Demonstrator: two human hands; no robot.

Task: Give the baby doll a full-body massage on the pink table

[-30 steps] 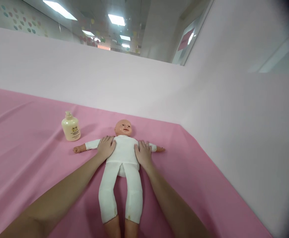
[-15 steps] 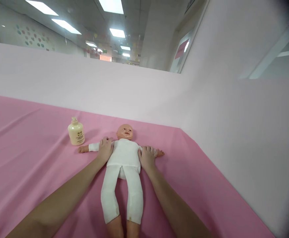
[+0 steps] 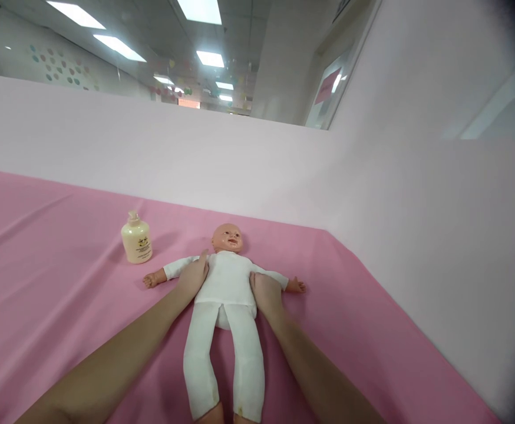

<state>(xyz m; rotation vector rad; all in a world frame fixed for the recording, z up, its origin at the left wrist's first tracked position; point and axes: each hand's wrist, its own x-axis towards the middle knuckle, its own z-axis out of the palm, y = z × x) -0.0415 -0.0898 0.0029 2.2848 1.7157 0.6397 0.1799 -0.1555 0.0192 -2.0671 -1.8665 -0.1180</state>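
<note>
So I've got a plastic baby doll in a white cloth bodysuit (image 3: 225,282) lying flat on its back on the pink fabric sheet (image 3: 63,282) that covers the table. Head points away from me, legs come straight toward me and run off the bottom of the view, so I can't see the feet. Both doll arms stick out sideways, bare little hands resting on the sheet.

My left hand (image 3: 192,275) is laid flat against the doll's side right under its armpit, fingers together and stretched out, tips up near the shoulder. Not grabbing anything, just pressed on the white cloth. My right hand (image 3: 265,290) does the same on the other flank, palm down and fingers loosely spread along the edge of the torso, just below where that sleeve starts. It isn't wrapped around anything either. Both forearms come in from the bottom corners and angle inward, so the doll's body sits between my two hands.

Off to the left, past the doll's outstretched arm, there's a squat cream plastic lotion bottle with a small cap (image 3: 136,238), standing upright on the sheet. It's near the doll's hand but not touching it, and well clear of mine.

Behind everything is a pale pink partition wall (image 3: 195,159) that turns a corner and runs down the right side. Above it I can see ceiling light panels (image 3: 208,58).
</note>
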